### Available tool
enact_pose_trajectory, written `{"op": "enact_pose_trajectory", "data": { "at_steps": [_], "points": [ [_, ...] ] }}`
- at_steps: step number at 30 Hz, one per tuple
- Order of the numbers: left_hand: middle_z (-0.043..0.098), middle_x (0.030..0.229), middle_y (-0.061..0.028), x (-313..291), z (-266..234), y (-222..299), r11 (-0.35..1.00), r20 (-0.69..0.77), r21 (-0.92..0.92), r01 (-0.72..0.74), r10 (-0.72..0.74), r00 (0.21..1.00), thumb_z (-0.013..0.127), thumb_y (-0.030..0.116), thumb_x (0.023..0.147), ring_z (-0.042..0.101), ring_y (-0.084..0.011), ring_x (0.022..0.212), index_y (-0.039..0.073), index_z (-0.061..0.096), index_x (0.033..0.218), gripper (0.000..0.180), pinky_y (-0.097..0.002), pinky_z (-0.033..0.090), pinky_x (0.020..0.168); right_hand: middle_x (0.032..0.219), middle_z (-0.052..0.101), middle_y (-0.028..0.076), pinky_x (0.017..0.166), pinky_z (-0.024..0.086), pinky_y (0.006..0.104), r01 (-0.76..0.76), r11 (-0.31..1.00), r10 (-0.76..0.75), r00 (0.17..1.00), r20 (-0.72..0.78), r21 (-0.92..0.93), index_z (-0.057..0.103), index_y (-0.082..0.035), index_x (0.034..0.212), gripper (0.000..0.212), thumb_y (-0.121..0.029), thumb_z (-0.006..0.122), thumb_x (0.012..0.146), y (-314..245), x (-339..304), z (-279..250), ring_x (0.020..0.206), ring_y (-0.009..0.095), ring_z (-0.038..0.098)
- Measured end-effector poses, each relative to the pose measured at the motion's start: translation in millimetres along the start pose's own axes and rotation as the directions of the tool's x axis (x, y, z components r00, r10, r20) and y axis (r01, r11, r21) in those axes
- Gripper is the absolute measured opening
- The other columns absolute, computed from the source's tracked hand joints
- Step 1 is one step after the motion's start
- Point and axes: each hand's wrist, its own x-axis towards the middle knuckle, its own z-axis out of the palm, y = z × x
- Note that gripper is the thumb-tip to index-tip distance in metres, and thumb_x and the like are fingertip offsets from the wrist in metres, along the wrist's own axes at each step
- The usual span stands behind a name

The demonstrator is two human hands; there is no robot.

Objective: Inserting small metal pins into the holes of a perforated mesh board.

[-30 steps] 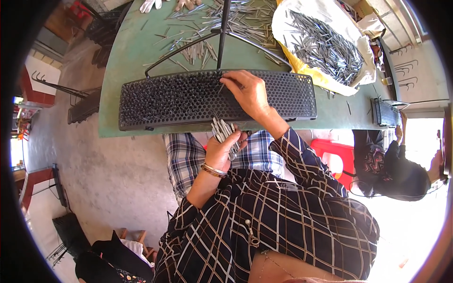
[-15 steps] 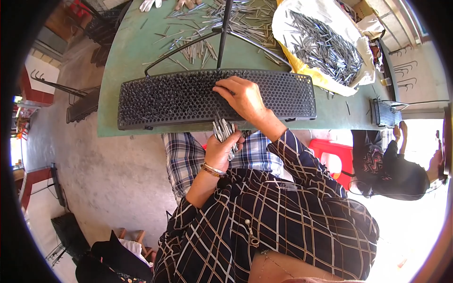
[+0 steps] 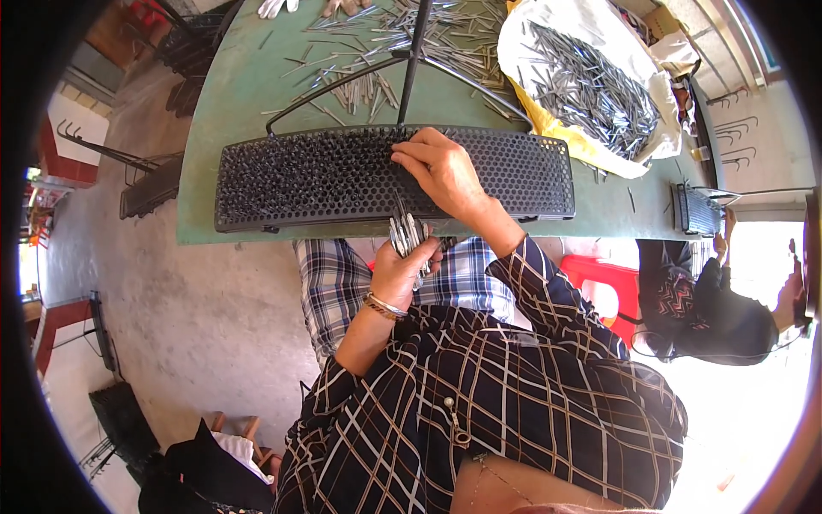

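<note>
A long black rack with rows of round holes stands along the near edge of the green table. Many holes in its left and middle part have thin dark pieces standing in them; toward the right the holes look bare. My right hand is over the middle of the rack, fingertips pinched together at the holes. Whatever those fingers hold is too small to see. Just in front of the rack, my left hand is closed round a bundle of thin metal rods, their ends pointing up toward the rack.
Loose metal rods lie scattered over the far part of the green table. A white and yellow sack full of rods is at the far right. Black bars rise behind the rack. To the right are a red stool and another person.
My right hand stays pinched at the rack, with only a slight shift. The left hand keeps its bundle in nearly the same place. The whole view has tilted a little.
</note>
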Motion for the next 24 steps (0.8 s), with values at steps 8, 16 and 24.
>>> {"op": "enact_pose_trajectory", "data": {
  "at_steps": [8, 16, 24],
  "points": [
    [0.068, 0.091, -0.0109, 1.4, 1.8, -2.2, 1.000, -0.018, -0.007, 0.008, -0.008, 1.000, 0.064, 0.009, 0.088, 0.061, -0.0132, 0.073, 0.000, 0.058, 0.107, 0.022, -0.0272, 0.048, 0.059, 0.087, 0.060, 0.011, 0.064, 0.049, 0.0346, 0.145, 0.987, -0.145, 0.989, 0.007, -0.076, 0.069, -0.003, 0.096, 0.015, -0.010, 0.067, 0.082, 5.3, -6.0, -0.6, 0.071, 0.028, 0.061],
    [0.065, 0.090, -0.0093, 0.3, 2.4, 4.3, 0.994, -0.003, -0.091, 0.061, -0.061, 0.998, 0.063, 0.011, 0.088, 0.064, -0.0161, 0.078, 0.000, 0.058, 0.103, 0.019, -0.0297, 0.054, 0.062, 0.087, 0.058, 0.011, 0.065, 0.050, 0.0364, 0.069, 0.992, -0.069, 0.998, 0.004, -0.106, 0.068, -0.003, 0.097, 0.016, -0.010, 0.066, 0.083, 4.1, 0.3, -0.4, 0.073, 0.030, 0.061],
    [0.066, 0.092, -0.0110, 0.5, -6.3, 7.4, 0.992, 0.039, -0.110, 0.064, -0.060, 0.997, 0.061, 0.012, 0.089, 0.064, -0.0167, 0.078, 0.002, 0.056, 0.109, 0.022, -0.0290, 0.053, 0.061, 0.088, 0.056, 0.010, 0.069, 0.049, 0.0373, 0.133, 0.978, -0.124, 0.990, 0.066, -0.160, 0.066, -0.003, 0.100, 0.019, -0.010, 0.066, 0.082, 6.5, 3.3, 0.7, 0.079, 0.030, 0.060]
  ]
}}
